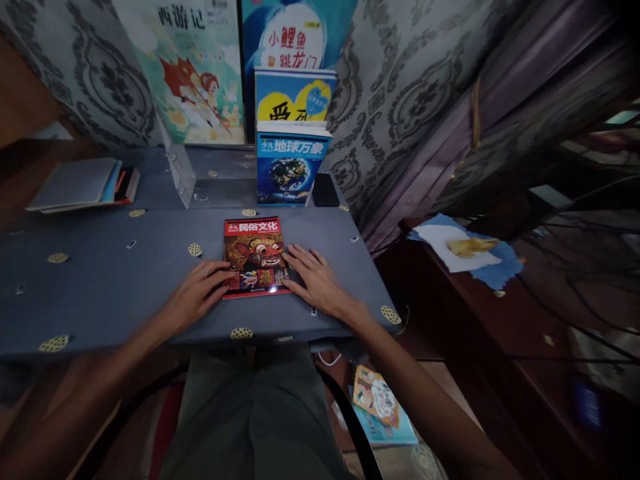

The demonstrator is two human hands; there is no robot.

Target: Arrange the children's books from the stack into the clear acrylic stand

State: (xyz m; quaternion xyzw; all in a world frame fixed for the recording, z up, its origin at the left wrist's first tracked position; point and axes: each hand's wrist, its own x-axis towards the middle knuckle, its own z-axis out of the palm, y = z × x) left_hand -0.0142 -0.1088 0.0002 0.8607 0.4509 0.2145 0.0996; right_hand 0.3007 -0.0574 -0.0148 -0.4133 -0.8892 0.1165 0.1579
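A closed book [256,248] with a red and black cover and a mask picture lies flat on the grey-blue tablecloth [150,287] before me. My left hand [203,288] rests at its left edge, with fingers stretched out and fingertips touching the cover's side. At the right edge lies my right hand [317,280], its fingers spread and their tips against the book. Neither hand lifts it. Beyond the book, a clear acrylic stand [220,192] holds upright books, among them a blue book [287,175] with a globe on its front.
A dark phone [326,191] lies right of the stand. Several thin books [75,183] are stacked at the back left. A patterned curtain [390,113] hangs behind. More books [383,407] lie below the table, beside the chair's black armrest [350,420].
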